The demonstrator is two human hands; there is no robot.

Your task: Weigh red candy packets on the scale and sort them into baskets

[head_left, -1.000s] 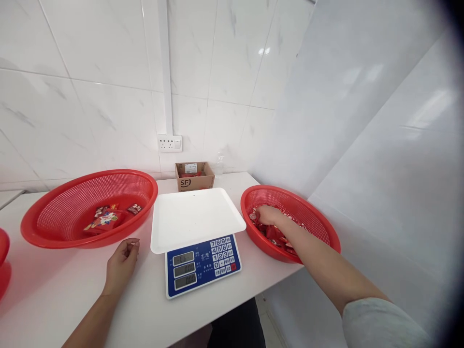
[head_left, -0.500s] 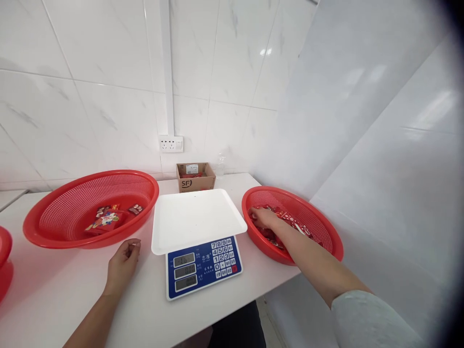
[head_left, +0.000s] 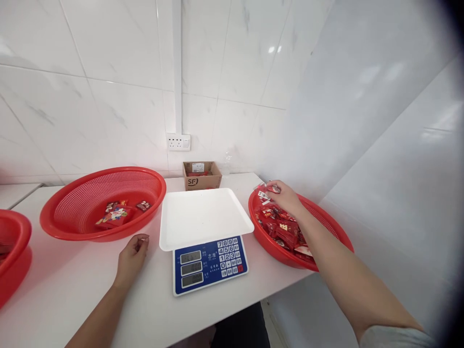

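My right hand (head_left: 288,199) is closed on small red snack packets (head_left: 266,193), raised just above the left rim of the right red basket (head_left: 342,242). Many more red snack packets (head_left: 284,231) lie in that basket under the hand. My left hand (head_left: 131,261) rests on the white table with its fingers curled closed, and nothing shows in them. Between the hands stands a scale with a blue keypad panel (head_left: 213,266) and a bare white weighing pan (head_left: 205,217). The scale's lower two displays read zeros.
Left of the scale, a large red basket (head_left: 68,205) holds several packets (head_left: 115,215). A further red basket (head_left: 18,224) is cut off at the left edge. Behind the scale is a cardboard box (head_left: 205,181) with red items, beside a clear plastic bottle (head_left: 226,164). Walls close off the back and right.
My right hand has lifted out of the packets in the right basket, bringing snack packets up to its rim. My left hand stays on the table. The view has shifted slightly left.
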